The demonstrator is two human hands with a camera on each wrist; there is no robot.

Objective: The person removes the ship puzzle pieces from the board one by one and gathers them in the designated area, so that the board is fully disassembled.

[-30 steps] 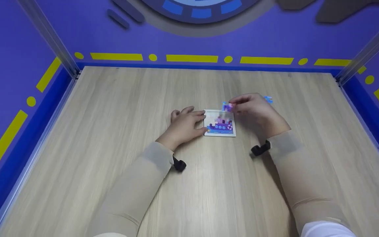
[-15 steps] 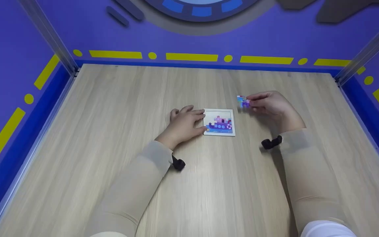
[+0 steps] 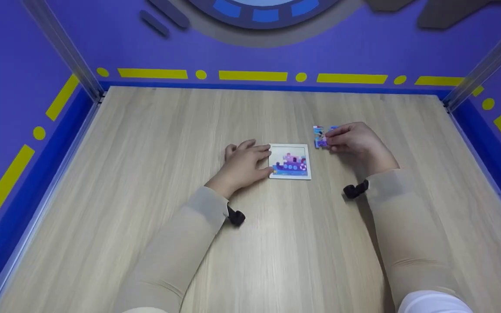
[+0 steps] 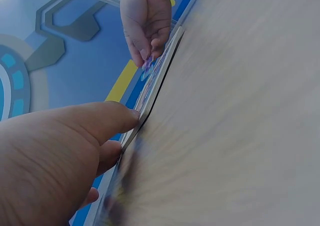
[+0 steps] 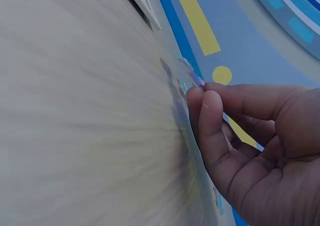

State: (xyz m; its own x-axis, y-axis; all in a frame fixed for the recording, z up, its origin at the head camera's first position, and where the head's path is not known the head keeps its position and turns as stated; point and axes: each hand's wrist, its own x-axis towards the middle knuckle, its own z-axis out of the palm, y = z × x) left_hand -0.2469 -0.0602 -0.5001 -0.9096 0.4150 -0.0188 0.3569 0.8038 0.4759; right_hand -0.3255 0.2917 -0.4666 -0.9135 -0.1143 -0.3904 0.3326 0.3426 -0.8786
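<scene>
A square white puzzle tray lies flat in the middle of the table, a partly assembled purple and pink ship picture in its lower part. My left hand rests at the tray's left side, thumb and fingertips touching its edge. To the right of the tray, my right hand pinches a small purple and blue puzzle piece between thumb and fingers. Other colourful puzzle pieces are close by those fingertips, partly hidden by the hand. In the left wrist view, the tray's edge appears almost side-on.
The light wood table has blue-purple panels with yellow markings along its back and sides. Metal posts stand at the back corners. A loose piece shows below the right hand in the right wrist view.
My right hand has carried the piece from above the tray's upper right corner to the right, then lowered it slightly and turned it. My left hand has stayed at the tray's edge.
</scene>
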